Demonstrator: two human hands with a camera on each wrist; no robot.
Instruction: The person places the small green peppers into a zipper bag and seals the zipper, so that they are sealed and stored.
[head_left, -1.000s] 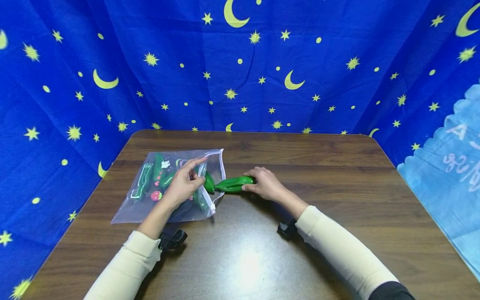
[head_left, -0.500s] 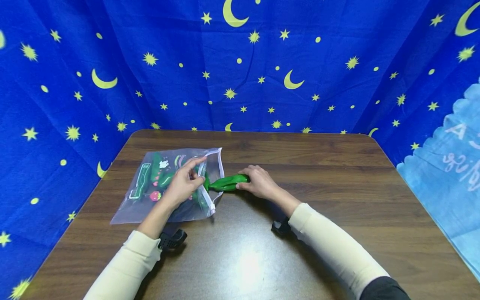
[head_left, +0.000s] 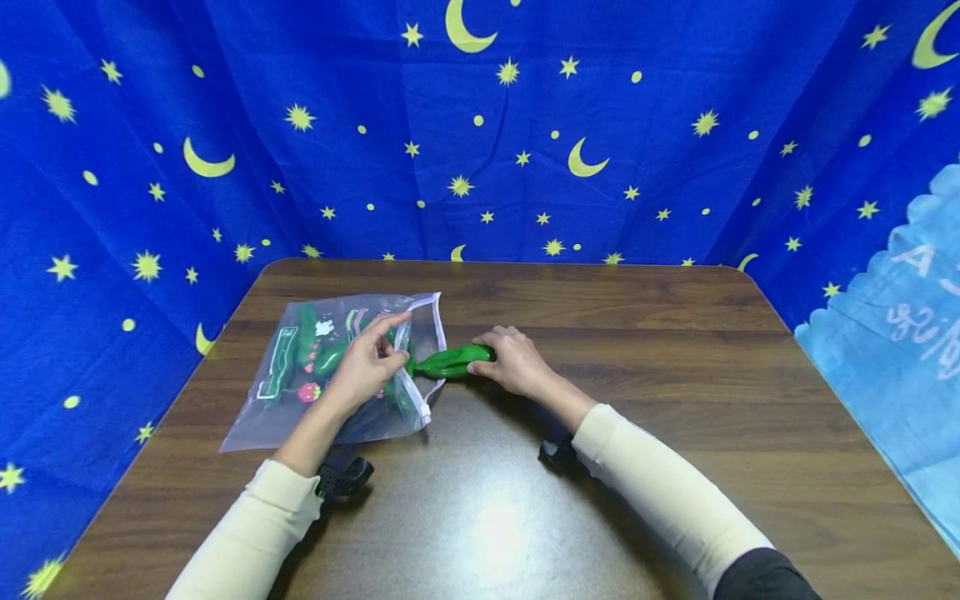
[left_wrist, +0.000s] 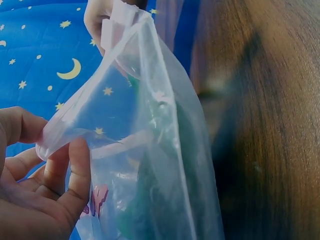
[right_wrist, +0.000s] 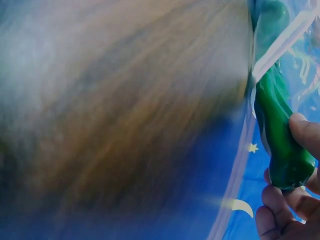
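Observation:
A clear zip bag (head_left: 255, 421) printed with pictures lies on the table, its mouth facing right, with green glossy things inside. My left hand (head_left: 363, 367) pinches the upper layer of the mouth between thumb and fingers, index finger extended; the left wrist view shows the lifted bag edge (left_wrist: 75, 120) in the fingers (left_wrist: 80, 165). With my right hand (head_left: 513, 362) I grip the rear end of a long green pepper (head_left: 450, 364). Its narrow front end is inside the bag mouth, as the right wrist view of the pepper (right_wrist: 280, 120) also shows. The palm side is partly hidden.
A brown wooden table (head_left: 637, 350) lies under both hands. Behind and at the sides hangs a blue cloth (head_left: 360, 175) with moons and stars. The bag's zip slider (head_left: 425, 412) sits at the near corner of the mouth.
My right hand has moved left with the pepper, whose front end has gone further into the bag mouth. The left hand stays in place, still pinching; the bag has shifted slightly left.

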